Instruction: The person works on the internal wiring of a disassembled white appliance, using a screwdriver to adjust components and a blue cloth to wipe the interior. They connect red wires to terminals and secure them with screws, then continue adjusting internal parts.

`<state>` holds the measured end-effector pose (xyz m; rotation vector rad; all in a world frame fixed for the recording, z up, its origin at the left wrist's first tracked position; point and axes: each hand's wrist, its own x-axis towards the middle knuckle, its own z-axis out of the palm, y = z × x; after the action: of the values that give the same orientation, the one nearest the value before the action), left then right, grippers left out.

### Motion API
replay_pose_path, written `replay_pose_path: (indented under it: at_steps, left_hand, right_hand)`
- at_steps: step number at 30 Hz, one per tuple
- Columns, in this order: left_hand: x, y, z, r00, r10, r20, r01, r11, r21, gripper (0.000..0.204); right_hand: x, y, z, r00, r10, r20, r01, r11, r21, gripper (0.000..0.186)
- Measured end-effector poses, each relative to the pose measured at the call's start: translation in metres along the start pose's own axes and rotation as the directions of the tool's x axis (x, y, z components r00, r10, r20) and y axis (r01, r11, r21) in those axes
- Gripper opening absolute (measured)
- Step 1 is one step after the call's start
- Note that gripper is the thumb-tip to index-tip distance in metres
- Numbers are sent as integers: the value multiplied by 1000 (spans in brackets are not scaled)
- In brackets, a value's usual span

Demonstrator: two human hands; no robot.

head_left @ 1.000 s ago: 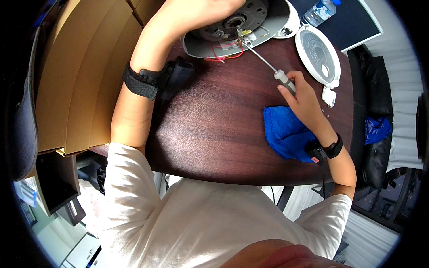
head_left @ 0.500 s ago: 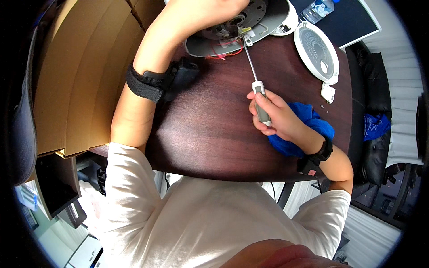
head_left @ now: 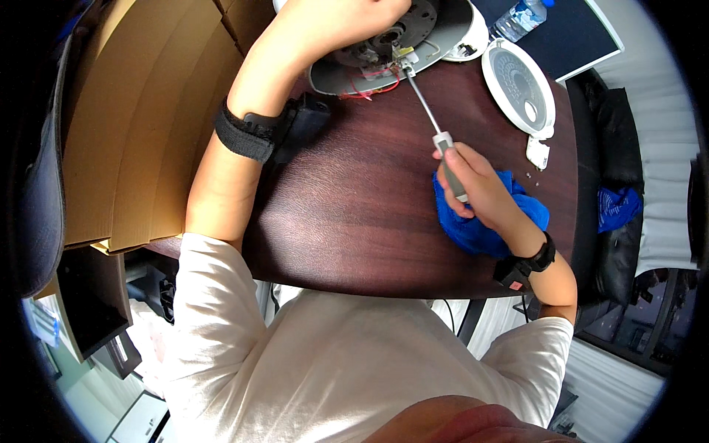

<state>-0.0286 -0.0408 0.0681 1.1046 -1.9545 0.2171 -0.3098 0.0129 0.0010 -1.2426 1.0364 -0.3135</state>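
Observation:
My right hand (head_left: 478, 183) is closed around the grey and white handle of a screwdriver (head_left: 443, 142). The shaft slants up and left, its tip at a small metal and white bracket on the edge of an opened appliance (head_left: 443, 48), which looks like a rice cooker. A round metal plate (head_left: 419, 21) and thin red wires (head_left: 384, 90) show in it. Over the appliance's top lies my left hand (head_left: 347, 26); the upper frame edge cuts off its fingers, so its grip is hidden. A blue cloth (head_left: 461, 230) lies beneath and beside my right hand.
On the dark wooden table (head_left: 340, 221), a white and grey round lid (head_left: 550, 111) lies at the right, with a small white part (head_left: 538, 153) and tiny loose pieces below it. A water bottle (head_left: 521, 21) is behind. Cardboard boxes (head_left: 140, 133) line the left.
The screwdriver handle has swung right and slightly up with my right hand, so the shaft slants more. My left hand stays on the appliance.

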Motion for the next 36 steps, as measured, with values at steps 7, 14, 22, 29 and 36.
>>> replay_pose_path:
  at_steps: [7,14,22,29,36]
  left_hand:
    - [-1,2,-1,1000,-5,4,5,1000,0,44]
    - [0,0,1,1000,-6,-2,6,1000,28,45]
    - [1,0,0,1000,-13,11,12,1000,10,45]
    - [0,0,0,1000,-21,10,21,1000,23,46]
    - [1,1,0,1000,-6,14,5,999,34,45]
  right_hand:
    - [0,-16,-22,801,-598,-41,279,433,-857,24]
    - [7,-14,-29,793,-609,6,273,347,-897,26]
    - [12,-10,-30,800,-600,12,279,355,-892,27]
    - [17,-3,-32,808,-588,-20,251,376,-892,28]
    - [18,2,-33,804,-594,-30,259,395,-881,30]
